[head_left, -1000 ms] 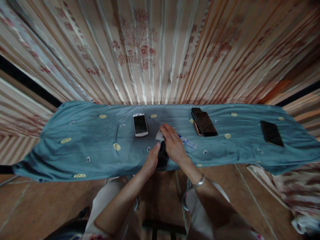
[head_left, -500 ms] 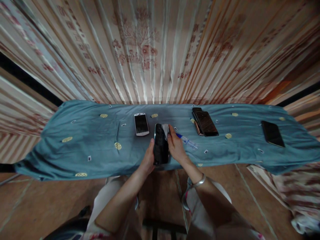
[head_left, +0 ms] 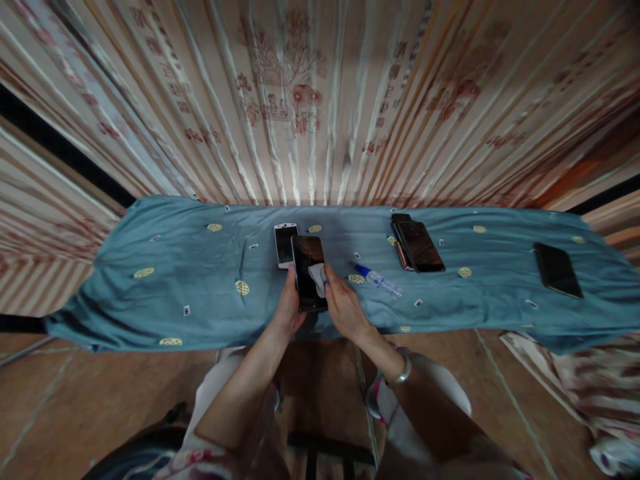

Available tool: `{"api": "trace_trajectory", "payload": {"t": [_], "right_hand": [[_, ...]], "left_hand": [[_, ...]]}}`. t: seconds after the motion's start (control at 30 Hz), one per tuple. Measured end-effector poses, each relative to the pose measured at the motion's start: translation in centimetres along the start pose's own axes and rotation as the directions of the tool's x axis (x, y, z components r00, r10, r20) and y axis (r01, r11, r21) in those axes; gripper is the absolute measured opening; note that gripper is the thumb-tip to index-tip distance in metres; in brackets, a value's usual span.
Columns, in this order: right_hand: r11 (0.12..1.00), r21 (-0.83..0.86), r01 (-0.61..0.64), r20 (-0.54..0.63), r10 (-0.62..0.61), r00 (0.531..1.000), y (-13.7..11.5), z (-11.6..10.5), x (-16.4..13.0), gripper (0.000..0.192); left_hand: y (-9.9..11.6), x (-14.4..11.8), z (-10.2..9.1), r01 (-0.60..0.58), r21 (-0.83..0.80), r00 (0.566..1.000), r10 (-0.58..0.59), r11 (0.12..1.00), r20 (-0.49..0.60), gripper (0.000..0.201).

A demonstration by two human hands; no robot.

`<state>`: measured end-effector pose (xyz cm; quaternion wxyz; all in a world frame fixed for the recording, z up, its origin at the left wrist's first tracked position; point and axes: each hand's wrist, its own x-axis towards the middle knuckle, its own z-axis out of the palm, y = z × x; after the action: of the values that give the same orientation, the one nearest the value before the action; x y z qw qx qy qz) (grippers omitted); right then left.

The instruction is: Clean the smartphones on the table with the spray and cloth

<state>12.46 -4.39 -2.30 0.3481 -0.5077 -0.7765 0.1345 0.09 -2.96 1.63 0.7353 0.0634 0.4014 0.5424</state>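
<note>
My left hand (head_left: pixel 290 303) grips a black smartphone (head_left: pixel 307 257) by its lower left side, screen facing up toward me, above the table's front part. Pinched in my right hand (head_left: pixel 345 303) is a small pale grey cloth (head_left: pixel 317 278), which lies against the right half of the screen. Just behind the held phone, and partly covered by it, a white-framed smartphone (head_left: pixel 285 241) rests on the tablecloth. Right of my right hand lies a clear spray bottle (head_left: pixel 381 283) with a blue top, on its side.
A blue tablecloth (head_left: pixel 190 267) with yellow patterns covers the long narrow table. Several dark phones (head_left: pixel 423 247) lie stacked or overlapping right of the bottle. Another dark phone (head_left: pixel 557 270) is near the right end. A patterned curtain (head_left: pixel 310 153) hangs behind the table.
The held phone has tilted so its screen faces me more, and it has shifted left, overlapping the white phone. The cloth has moved from its upper right edge onto the screen.
</note>
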Motion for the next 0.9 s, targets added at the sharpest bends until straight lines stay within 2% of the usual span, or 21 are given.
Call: {"api": "trace_trajectory", "payload": {"t": [0.17,0.4,0.6,0.9], "right_hand": [[0.999,-0.009,-0.042,-0.004,0.042,0.999,-0.7,-0.6,-0.2,0.047],[0.996,0.088,0.005,0.025,-0.008,1.000,-0.7,-2.2,-0.3,0.043],[0.988,0.150,0.043,0.062,-0.053,0.997,-0.3,-2.4,-0.8,0.047],[0.983,-0.019,0.181,0.019,-0.181,0.983,-0.5,-3.0,-1.0,0.047]], "left_hand": [[0.7,-0.1,0.3,0.011,0.004,1.000,-0.011,1.000,-0.002,0.057],[1.2,0.3,0.1,-0.027,0.017,0.998,0.026,0.999,0.060,0.064],[1.7,0.3,0.2,0.001,-0.012,0.999,-0.001,1.000,0.036,0.063],[1.8,0.5,-0.1,0.008,-0.044,1.000,-0.006,0.999,0.028,0.062]]}}
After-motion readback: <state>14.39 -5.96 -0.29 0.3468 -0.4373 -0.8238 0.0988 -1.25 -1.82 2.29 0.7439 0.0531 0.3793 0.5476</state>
